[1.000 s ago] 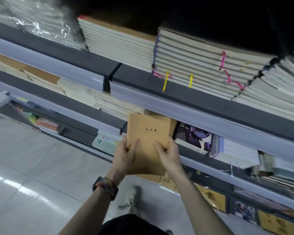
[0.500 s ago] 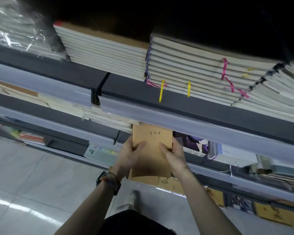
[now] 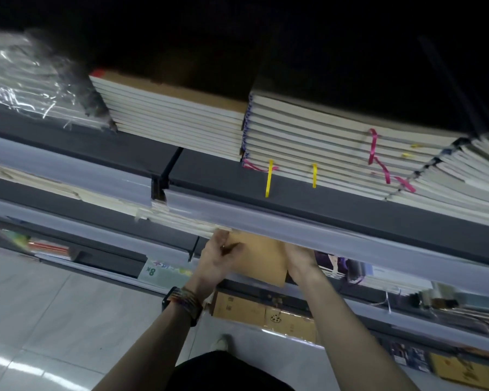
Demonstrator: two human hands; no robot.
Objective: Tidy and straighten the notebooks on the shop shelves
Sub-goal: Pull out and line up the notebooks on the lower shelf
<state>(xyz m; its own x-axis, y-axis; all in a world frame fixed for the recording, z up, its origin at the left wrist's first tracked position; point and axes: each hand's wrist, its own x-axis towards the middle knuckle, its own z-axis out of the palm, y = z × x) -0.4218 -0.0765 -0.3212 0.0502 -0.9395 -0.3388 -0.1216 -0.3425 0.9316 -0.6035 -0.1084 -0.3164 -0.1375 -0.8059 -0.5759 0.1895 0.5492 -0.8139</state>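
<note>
The brown notebook [image 3: 259, 256] lies between the person's two hands, at the front of the middle shelf, with its near short edge hanging just off the shelf's edge. Nearest of all are the two forearms, which rise over the tiled floor [image 3: 54, 306]. The left one wears a striped wristband [image 3: 182, 303]. Just past them, on a lower shelf, kraft-covered books [image 3: 251, 309] lie flat.

The left hand [image 3: 219, 258] grips the notebook's left edge, its thumb on the cover and its fingers curled. The right hand [image 3: 299, 258] lies against the right edge. Its fingertips go under the pale shelf rail [image 3: 350, 241], so whether it grips cannot be told. Both hands are about equally near the notebook, one on each side.

The notebook's long axis runs near to far, into the shelf, and its far end is already hidden under that rail. Judging from this, the next move is a straight push away from the person, square to the cream stack [image 3: 181, 224] touching its left and the purple-covered books [image 3: 333, 263] just to its right.

Farther up, the top shelf carries two neat stacks of notebooks [image 3: 175, 117] with yellow ribbons [image 3: 269, 179] hanging down, and plastic-wrapped packs [image 3: 26, 86] at far left.
</note>
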